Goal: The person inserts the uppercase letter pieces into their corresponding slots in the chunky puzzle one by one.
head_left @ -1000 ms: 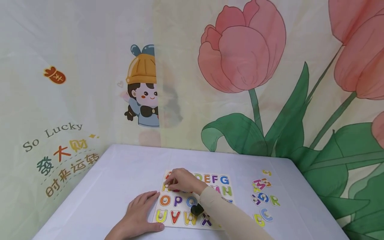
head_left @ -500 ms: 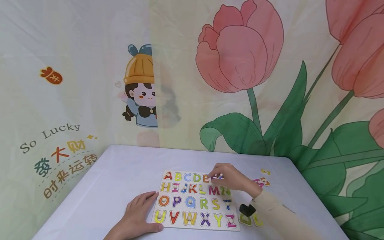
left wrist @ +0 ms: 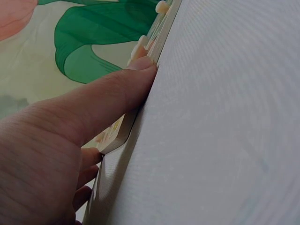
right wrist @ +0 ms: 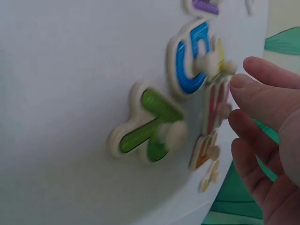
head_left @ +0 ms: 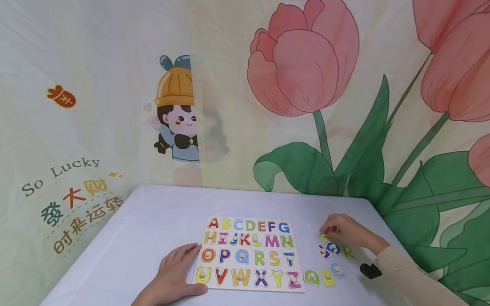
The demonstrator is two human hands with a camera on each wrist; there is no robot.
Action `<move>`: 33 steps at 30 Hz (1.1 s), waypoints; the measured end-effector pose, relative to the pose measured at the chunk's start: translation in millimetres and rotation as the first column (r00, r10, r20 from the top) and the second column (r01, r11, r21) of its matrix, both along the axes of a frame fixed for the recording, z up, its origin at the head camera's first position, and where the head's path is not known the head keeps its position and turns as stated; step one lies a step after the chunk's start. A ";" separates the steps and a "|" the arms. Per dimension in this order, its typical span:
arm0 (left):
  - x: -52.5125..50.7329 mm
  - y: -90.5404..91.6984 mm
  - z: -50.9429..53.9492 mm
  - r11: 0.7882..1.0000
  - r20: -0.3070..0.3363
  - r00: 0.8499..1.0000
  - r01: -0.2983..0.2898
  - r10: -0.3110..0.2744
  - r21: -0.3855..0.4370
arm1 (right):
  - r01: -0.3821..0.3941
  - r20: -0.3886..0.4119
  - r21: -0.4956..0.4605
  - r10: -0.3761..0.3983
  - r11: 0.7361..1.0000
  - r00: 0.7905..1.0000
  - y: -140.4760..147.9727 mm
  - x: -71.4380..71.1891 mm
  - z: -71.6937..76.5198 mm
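Note:
A white alphabet puzzle board [head_left: 229, 290] lies on the table, several of its letters bearing round knobs. My left hand [head_left: 168, 272] rests at its near left corner, thumb against the front edge, fingers stretched along the left side. My right hand [head_left: 348, 231] is over loose letter pieces right of the board. In the right wrist view, thumb and index fingertip stand slightly apart beside the knob of a yellow piece [right wrist: 218, 54]; no grip shows. Close by lie a blue G piece [right wrist: 180, 65] and a green R piece [right wrist: 152, 124]. Some pieces are hidden behind my right hand in the head view.
Nearer the front edge lie a green D piece [head_left: 311, 278], a yellow B piece [head_left: 328, 279] and a light blue C piece [head_left: 337, 270]. A white cloth covers the table [head_left: 164, 212]. Behind hangs a printed curtain [head_left: 229, 85] with tulips.
My right hand has left the H on the board, where its fingertips were, and moved right to the loose pieces. H now sits in its place with its knob showing. My left hand stays put.

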State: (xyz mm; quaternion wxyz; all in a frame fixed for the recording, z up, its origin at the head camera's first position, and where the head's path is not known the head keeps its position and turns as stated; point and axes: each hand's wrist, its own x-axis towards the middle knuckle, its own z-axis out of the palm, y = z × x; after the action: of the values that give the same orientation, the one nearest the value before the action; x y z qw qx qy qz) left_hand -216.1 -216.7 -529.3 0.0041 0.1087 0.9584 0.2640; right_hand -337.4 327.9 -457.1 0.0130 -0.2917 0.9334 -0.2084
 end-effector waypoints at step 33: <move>4.0 -1.4 2.7 1.000 -0.044 0.999 0.011 -0.011 0.006 | 0.013 -0.073 0.170 -0.001 0.985 0.997 -22.6 -7.2 1.7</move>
State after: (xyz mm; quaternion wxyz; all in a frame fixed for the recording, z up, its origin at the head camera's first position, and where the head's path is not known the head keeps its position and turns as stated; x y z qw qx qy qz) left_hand -212.1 -218.1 -526.5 -0.0157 0.1196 0.9568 0.2646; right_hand -344.6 305.3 -455.4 0.0032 -0.2935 0.9488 -0.1171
